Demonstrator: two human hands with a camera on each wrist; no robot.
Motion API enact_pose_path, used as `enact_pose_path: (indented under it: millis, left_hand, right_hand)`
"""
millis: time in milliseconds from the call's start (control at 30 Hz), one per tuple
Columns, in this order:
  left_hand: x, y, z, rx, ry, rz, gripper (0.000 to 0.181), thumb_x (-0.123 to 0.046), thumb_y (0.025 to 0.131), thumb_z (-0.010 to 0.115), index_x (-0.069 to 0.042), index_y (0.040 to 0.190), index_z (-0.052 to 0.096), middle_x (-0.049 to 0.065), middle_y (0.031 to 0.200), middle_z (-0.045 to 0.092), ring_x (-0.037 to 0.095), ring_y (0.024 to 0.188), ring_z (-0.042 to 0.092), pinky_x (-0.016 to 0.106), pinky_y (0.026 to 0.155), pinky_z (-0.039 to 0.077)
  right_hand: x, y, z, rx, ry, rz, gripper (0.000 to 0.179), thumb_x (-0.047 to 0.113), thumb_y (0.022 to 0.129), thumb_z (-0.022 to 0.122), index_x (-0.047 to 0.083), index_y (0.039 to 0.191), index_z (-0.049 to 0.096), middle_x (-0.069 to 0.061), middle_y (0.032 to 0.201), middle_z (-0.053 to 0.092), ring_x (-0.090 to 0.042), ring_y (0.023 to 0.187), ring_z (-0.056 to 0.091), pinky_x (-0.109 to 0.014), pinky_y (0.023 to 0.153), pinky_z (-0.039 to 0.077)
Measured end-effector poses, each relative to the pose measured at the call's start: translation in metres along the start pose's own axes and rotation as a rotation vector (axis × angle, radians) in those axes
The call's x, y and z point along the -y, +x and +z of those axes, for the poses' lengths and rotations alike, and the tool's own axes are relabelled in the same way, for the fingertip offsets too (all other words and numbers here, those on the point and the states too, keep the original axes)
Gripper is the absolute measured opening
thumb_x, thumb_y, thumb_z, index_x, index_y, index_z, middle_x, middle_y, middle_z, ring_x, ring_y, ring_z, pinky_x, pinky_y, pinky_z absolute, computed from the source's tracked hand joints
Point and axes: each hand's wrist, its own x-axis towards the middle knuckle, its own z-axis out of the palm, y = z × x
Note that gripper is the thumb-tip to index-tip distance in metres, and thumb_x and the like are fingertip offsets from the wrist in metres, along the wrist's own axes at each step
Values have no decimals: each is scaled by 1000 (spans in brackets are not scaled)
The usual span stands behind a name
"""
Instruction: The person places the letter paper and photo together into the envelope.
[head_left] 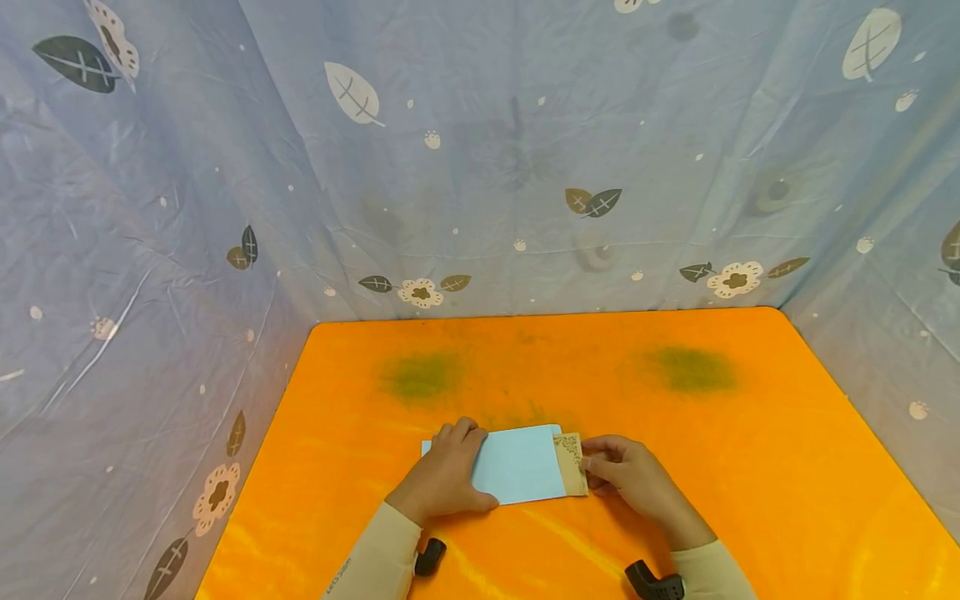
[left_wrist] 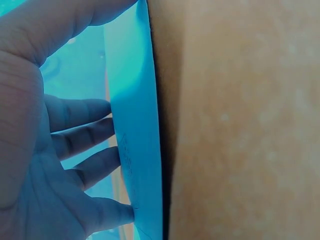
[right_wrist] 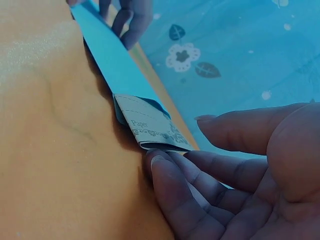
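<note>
A light blue envelope [head_left: 519, 467] lies low over the orange table. Across its left part, my left hand [head_left: 448, 468] holds it, thumb at the near edge and fingers at the far edge. The left wrist view shows those fingertips against the envelope's side [left_wrist: 135, 120]. From the envelope's right end sticks out a folded tan paper [right_wrist: 145, 120] with a printed floral border and the word "Paper"; the rest is hidden inside. My right hand [head_left: 628, 477] is at the paper's outer end. In the right wrist view its fingertips touch that end, while the thumb stands apart from it.
The orange table [head_left: 750, 467] has two dark greenish patches toward the back. Blue-grey curtains [head_left: 480, 167] with leaf and flower prints enclose the back and both sides. A black device [head_left: 431, 557] is at the left wrist, another black device [head_left: 652, 580] at the right.
</note>
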Motion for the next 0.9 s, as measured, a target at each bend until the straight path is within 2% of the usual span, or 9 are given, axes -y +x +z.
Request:
enact_pose_path:
  millis: [900]
  left_hand:
    - [-2,0,-3,2,-10,-2,91,-47,79,95,-3,149,58,7,139,52,27,117,47,41,94,53]
  right_hand:
    - [3,3,9,37,20,-26,46,11,109,68,-18,142,56,-14,104,71,-35,88,71,-42,79,63]
